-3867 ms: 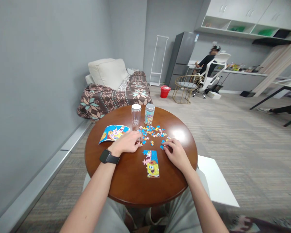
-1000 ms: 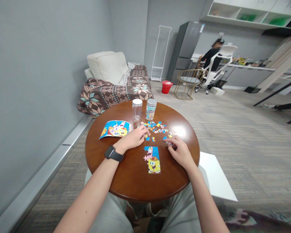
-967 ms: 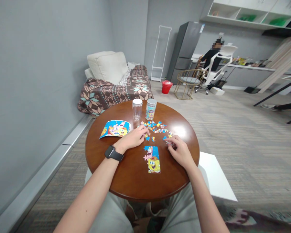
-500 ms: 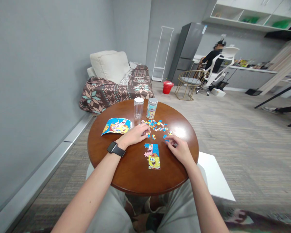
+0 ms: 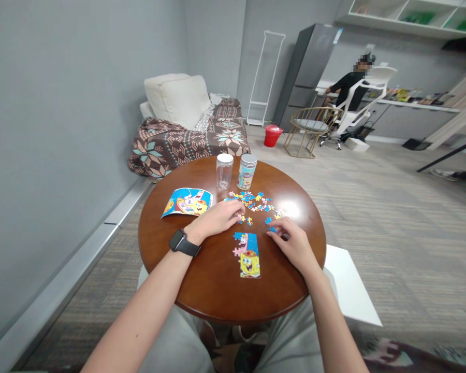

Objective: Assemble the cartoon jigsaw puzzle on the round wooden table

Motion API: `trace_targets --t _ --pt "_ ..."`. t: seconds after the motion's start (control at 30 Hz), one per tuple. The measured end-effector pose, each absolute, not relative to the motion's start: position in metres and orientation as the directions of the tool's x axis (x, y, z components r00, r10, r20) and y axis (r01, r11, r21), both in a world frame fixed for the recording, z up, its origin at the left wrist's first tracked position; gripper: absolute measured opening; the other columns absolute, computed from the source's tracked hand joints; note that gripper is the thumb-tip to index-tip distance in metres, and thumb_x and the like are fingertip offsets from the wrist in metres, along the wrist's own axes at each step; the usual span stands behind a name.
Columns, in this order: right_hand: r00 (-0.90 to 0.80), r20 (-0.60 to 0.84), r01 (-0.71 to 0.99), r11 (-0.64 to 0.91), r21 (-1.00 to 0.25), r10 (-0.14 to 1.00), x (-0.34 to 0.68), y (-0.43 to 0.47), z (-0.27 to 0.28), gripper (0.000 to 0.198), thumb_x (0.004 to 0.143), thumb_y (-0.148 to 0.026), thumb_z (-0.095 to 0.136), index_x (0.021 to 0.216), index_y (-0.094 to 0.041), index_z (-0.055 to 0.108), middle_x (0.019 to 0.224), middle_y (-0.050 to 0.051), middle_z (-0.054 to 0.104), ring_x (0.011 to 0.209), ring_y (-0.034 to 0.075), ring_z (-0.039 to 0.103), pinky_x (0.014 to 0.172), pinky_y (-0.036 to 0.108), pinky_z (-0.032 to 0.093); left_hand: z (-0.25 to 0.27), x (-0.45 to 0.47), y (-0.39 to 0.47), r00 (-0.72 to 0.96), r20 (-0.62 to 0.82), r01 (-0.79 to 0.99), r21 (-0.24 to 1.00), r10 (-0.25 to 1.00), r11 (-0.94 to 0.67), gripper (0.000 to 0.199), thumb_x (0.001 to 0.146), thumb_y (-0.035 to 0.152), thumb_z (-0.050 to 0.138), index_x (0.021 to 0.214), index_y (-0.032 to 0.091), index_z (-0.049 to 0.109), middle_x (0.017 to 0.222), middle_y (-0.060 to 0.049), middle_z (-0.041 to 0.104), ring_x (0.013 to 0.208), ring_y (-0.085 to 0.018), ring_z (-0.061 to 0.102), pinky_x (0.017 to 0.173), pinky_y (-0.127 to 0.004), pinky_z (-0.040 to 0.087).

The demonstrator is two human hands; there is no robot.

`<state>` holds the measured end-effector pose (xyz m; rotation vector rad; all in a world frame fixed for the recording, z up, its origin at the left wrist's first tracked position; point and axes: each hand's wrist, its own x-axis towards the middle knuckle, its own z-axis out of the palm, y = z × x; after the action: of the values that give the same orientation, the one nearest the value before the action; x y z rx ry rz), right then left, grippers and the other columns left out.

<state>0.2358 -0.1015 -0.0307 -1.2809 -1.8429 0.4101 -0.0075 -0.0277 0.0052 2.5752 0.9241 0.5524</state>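
Observation:
A partly joined cartoon jigsaw puzzle (image 5: pixel 249 255) lies on the round brown table (image 5: pixel 213 280), its left edge uneven. My left hand (image 5: pixel 226 215), with a black watch at the wrist, is curled at the near left of the loose puzzle pieces (image 5: pixel 258 201); what its fingertips hold is hidden. To the right, my right hand (image 5: pixel 291 238) has thumb and forefinger closed about a blue puzzle piece (image 5: pixel 272 229), just above and right of the joined part. Another blue piece (image 5: pixel 268 220) lies just beyond those fingertips.
A curled picture sheet (image 5: pixel 188 202) lies on the left. A clear jar (image 5: pixel 224 173) with a white lid and a printed tin (image 5: pixel 247 173) stand at the back. Beyond are a covered sofa (image 5: pixel 186 142), a red bin (image 5: pixel 272 136) and a seated person (image 5: pixel 349 85).
The view has shifted a little, so the table looks slightly nearer. Both hands keep nearly the same places by the pieces; my right fingers have shifted slightly around the blue piece.

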Motion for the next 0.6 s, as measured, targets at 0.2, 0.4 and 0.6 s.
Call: trace_targets --t 0.2,0.4,0.6 --pt "-0.124 0.435 0.680 0.396 -0.617 0.892 0.239 -0.102 -0.035 0.018 0.086 -0.018 0.052 0.093 -0.022 0.067 0.088 0.005 0.069 0.075 0.018 0.063 0.069 0.031 0.053 0.008 -0.008 -0.029 0.705 0.233 0.543 0.430 0.670 -0.721 0.014 0.094 0.017 0.045 0.099 0.020 0.057 0.101 -0.005 0.064 0.097 -0.020 0.058 0.088 -0.034 0.043" --pt "-0.118 0.474 0.687 0.417 -0.596 0.872 0.239 -0.103 -0.036 0.033 0.075 -0.003 0.045 0.092 -0.022 0.067 0.091 0.005 0.069 0.085 0.019 0.064 0.076 0.033 0.053 0.006 -0.008 -0.028 0.686 0.252 0.573 0.391 0.683 -0.720 0.015 0.090 0.015 0.047 0.100 0.020 0.058 0.103 -0.005 0.060 0.093 -0.019 0.057 0.084 -0.033 0.044" --pt "-0.159 0.511 0.690 0.465 -0.555 0.845 0.239 -0.102 -0.034 0.036 0.073 0.000 0.042 0.091 -0.022 0.065 0.087 0.005 0.066 0.086 0.021 0.060 0.079 0.036 0.051 -0.002 -0.009 -0.025 0.659 0.281 0.576 0.408 0.698 -0.708 0.016 0.085 0.016 0.052 0.100 0.019 0.056 0.102 -0.005 0.059 0.090 -0.019 0.057 0.080 -0.031 0.046"
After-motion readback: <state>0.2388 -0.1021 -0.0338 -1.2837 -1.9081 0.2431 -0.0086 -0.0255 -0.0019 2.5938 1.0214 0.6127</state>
